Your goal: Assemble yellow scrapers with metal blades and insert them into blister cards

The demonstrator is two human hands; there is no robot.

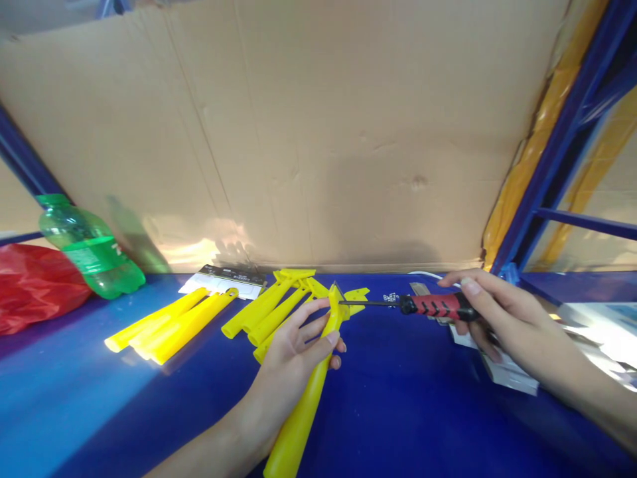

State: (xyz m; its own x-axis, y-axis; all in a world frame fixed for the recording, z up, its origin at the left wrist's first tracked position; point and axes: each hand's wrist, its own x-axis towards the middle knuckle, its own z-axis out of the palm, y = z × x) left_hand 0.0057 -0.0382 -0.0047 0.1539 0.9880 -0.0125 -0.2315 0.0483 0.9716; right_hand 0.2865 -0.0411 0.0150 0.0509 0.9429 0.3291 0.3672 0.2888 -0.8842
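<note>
My left hand (303, 348) is closed around a long yellow plastic handle (302, 418), which slants up from the bottom edge with its narrow head at the top. A red and black screwdriver (440, 306) lies level in my right hand (502, 315), fingers closed on the rear of its grip. The shaft points left, and its tip meets the head of the yellow handle. A thin dark piece shows at that head, too small to name. Several similar yellow handles (271, 309) lie just behind my left hand. More yellow handles (182, 322) rest farther left.
On the left stand a green plastic bottle (97, 255) and a red bag (37, 285). Printed packaging (223, 279) lies at the back. White boxes (512, 372) are under and beside my right hand. A cardboard sheet (323, 133) rises behind the blue table (398, 411); blue metal posts (562, 146) flank it.
</note>
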